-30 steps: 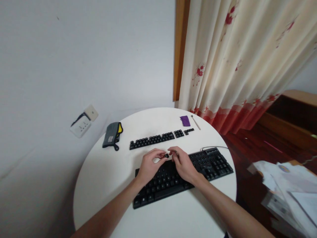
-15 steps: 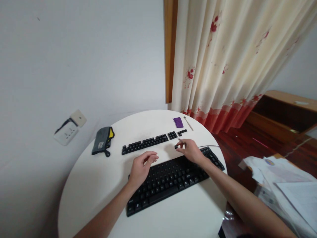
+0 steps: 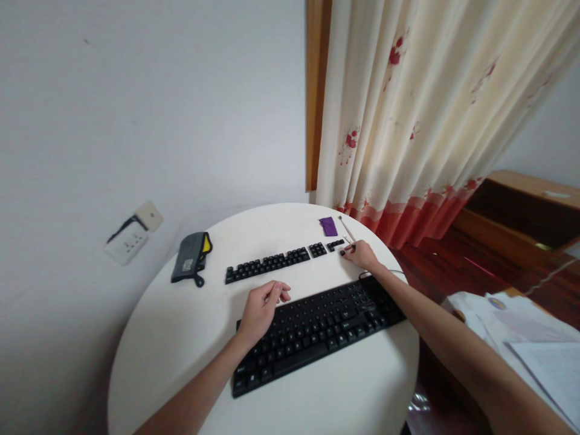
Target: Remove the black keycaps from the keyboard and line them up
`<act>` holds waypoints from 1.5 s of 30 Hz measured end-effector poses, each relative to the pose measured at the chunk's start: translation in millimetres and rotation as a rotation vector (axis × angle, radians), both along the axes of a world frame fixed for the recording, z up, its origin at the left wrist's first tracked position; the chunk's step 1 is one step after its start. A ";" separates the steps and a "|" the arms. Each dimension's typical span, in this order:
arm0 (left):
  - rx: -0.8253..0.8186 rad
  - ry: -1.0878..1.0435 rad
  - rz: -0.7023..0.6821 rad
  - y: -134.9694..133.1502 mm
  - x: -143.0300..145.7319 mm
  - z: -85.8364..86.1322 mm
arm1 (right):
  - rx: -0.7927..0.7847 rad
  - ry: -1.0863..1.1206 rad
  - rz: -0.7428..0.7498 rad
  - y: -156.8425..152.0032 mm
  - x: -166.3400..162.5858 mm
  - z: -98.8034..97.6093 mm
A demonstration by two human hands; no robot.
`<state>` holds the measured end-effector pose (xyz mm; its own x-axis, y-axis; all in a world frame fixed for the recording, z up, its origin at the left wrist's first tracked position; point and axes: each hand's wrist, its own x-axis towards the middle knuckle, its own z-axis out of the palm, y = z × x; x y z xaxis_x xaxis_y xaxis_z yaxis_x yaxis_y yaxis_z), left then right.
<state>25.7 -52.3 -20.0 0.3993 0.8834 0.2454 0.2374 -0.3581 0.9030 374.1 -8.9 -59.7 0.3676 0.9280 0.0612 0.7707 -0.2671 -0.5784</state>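
Observation:
My right hand (image 3: 361, 255) reaches toward the right side of the white table, its fingers pinched on a small black keycap (image 3: 342, 253). A thin metal tool (image 3: 348, 240) shows at the same fingertips; its full shape is too small to make out. The keycap is just below a short group of loose keycaps (image 3: 336, 244). My left hand (image 3: 261, 308) hovers at the upper left of the black keyboard (image 3: 303, 338), fingers curled in and thumb against them, with nothing visible in it. The keyboard's upper rows are without keycaps; its lower rows have them.
Removed keycaps (image 3: 267, 264) stand in a long row behind the keyboard, beside a smaller block (image 3: 318, 249). A purple cloth (image 3: 328, 226), a slim brush (image 3: 347, 228) and a grey pouch (image 3: 189, 257) lie on the round table (image 3: 181, 338). Papers (image 3: 539, 350) are at the right.
My right hand has moved away from above the keyboard, to the right and farther back, carrying the keycap to the short group. My left hand has stayed near its place, fingers curled slightly more.

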 end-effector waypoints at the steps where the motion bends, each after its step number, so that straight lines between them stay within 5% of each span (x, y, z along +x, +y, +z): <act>1: 0.000 0.004 -0.003 0.0 -0.1 0.2 | 0.003 -0.003 -0.012 0.5 0.7 -1.0; 37: 0.007 0.062 -0.028 -1.2 -0.4 2.8 | 0.051 0.028 -0.037 25.5 -16.3 -7.3; 45: 0.019 0.066 -0.021 -1.6 -0.4 5.5 | 0.166 0.077 -0.056 7.5 -10.0 23.6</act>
